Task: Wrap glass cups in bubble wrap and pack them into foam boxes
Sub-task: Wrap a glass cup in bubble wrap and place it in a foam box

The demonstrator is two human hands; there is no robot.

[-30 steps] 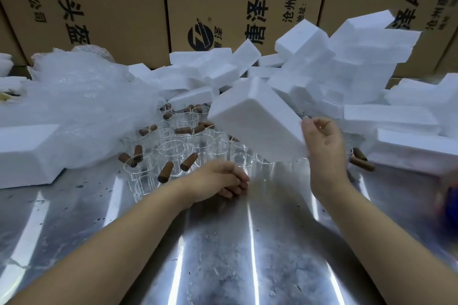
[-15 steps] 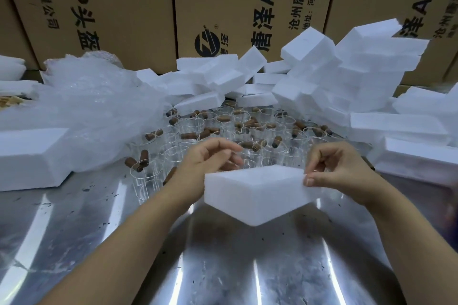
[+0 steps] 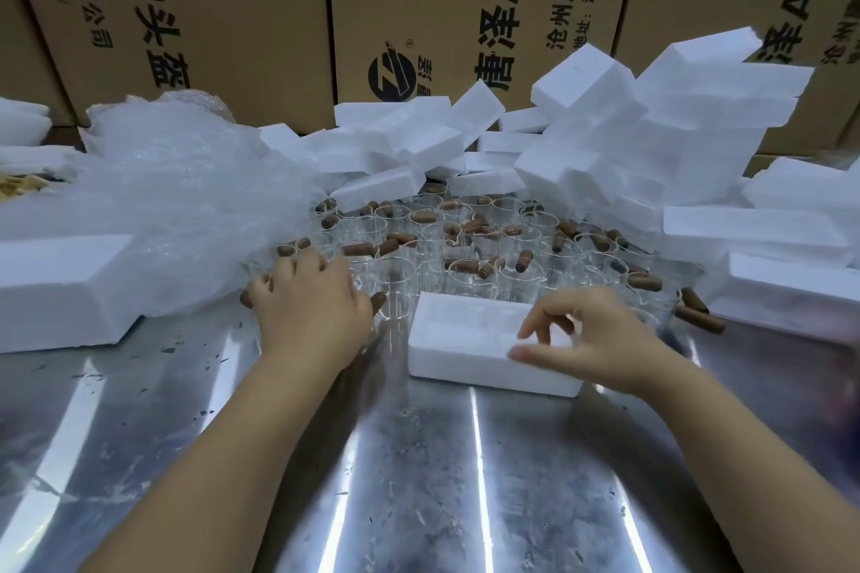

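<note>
A packer's right hand [image 3: 591, 335] spreads loose-fingered over a foam box [image 3: 460, 340] lying on the steel tabletop [image 3: 419, 479], while the left hand [image 3: 307, 298] curves over glass cups [image 3: 470, 277] beside the bubble wrap [image 3: 177, 209], its grip unclear; a cup is best lifted singly by its wall, clear of its neighbours.

Left hand [image 3: 309, 300]: palm down, back to camera, fingers bent forward and down; tips hidden, grip undetermined.
Right hand [image 3: 600, 335]: palm down, fingers loosely spread, thumb and forefinger extended leftward and apart; nothing held.
Left forearm [image 3: 223, 456]: bare, reaching forward from lower left.
Right forearm [image 3: 744, 447]: bare, reaching forward from lower right.
Separation: hands apart, not touching.
</note>
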